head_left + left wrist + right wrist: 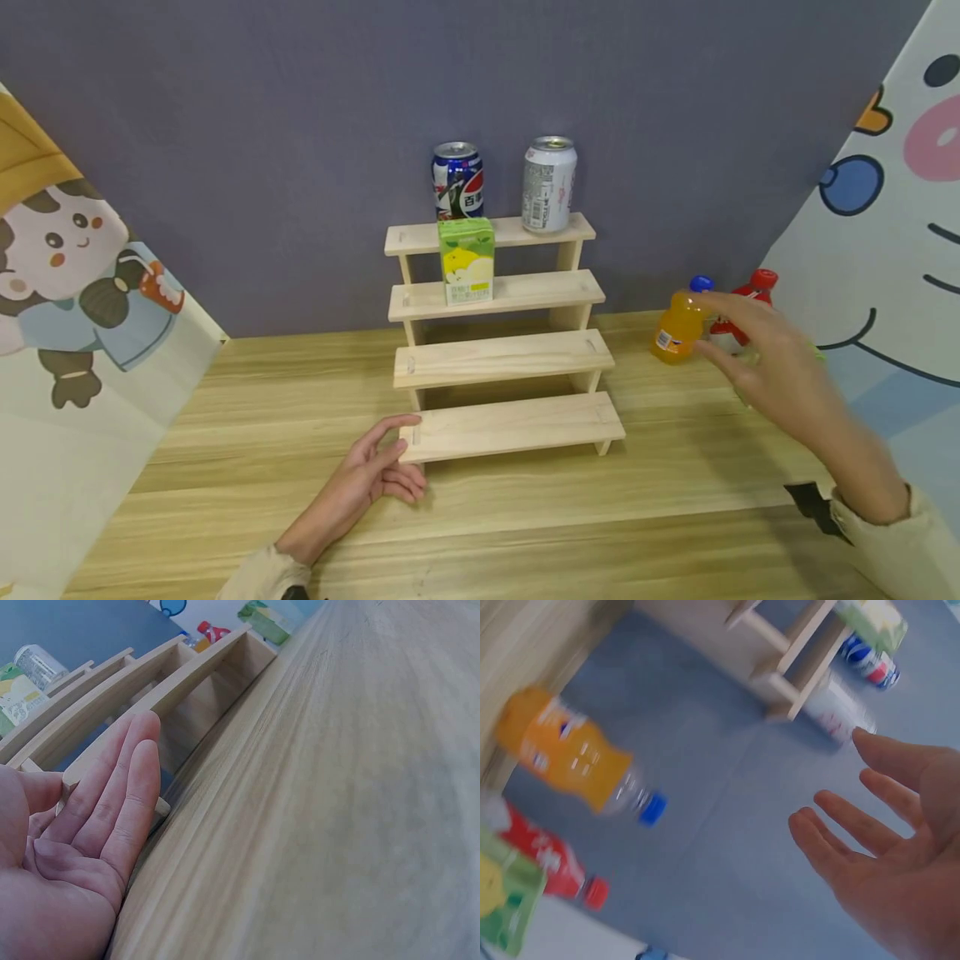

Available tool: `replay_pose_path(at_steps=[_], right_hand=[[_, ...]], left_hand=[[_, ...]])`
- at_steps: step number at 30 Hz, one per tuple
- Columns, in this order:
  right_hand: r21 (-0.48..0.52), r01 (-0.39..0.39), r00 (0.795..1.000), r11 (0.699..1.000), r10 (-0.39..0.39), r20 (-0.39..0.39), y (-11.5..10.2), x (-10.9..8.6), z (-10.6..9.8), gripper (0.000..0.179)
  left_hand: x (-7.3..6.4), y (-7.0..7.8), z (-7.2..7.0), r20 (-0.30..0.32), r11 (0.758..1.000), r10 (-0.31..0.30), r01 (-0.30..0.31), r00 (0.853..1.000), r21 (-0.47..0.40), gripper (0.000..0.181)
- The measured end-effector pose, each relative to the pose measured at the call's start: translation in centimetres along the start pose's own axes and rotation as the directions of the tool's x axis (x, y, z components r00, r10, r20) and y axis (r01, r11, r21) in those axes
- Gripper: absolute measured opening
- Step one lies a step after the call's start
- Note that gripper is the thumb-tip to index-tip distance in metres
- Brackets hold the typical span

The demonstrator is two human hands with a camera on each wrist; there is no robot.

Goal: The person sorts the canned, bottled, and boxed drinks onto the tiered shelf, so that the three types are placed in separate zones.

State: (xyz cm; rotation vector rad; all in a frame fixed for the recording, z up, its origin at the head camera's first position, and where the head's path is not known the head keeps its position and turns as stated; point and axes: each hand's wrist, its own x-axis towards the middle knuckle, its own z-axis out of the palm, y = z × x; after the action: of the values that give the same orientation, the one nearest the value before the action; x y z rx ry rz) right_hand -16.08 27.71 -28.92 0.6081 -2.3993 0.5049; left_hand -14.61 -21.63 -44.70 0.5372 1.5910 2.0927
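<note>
Fingers parted and empty, a person's right grip [778, 365] hovers near an orange bottle [674, 332] on the worktop [525, 533], partly hiding a red bottle [551, 859], as the left grip [372, 468] pinches the bottom step [517, 427] below a Pepsi can [458, 182] and a "RECYCLE ME" can [549, 187].

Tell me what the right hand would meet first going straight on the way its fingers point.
Probably the orange bottle: in the head view, the fingertips of the right hand overlap its right side. Depth is unclear, though, so the hand might pass above it.
</note>
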Motion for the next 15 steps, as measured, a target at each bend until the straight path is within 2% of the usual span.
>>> replay_pose_path(at_steps=[7, 11, 15], right_hand=[[-0.040, -0.148, 0.988, 0.988, 0.149, 0.027, 3.7, -1.3, -1.5, 0.058], [-0.063, -0.226, 0.969, 0.972, 0.231, 0.083, 5.9, -1.6, -1.7, 0.058], [-0.114, -0.264, 0.952, 0.958, 0.277, 0.128, 8.0, -2.0, -1.7, 0.058]], left_hand=[[0.1, 0.0, 0.1, 0.014, 1.000, 0.008, -0.008, 1.000, -0.009, 0.046], [0.1, 0.0, 0.0, 0.008, 1.000, 0.011, -0.010, 1.000, -0.009, 0.046], [0.1, 0.0, 0.0, 0.005, 1.000, 0.010, -0.010, 1.000, -0.011, 0.046]])
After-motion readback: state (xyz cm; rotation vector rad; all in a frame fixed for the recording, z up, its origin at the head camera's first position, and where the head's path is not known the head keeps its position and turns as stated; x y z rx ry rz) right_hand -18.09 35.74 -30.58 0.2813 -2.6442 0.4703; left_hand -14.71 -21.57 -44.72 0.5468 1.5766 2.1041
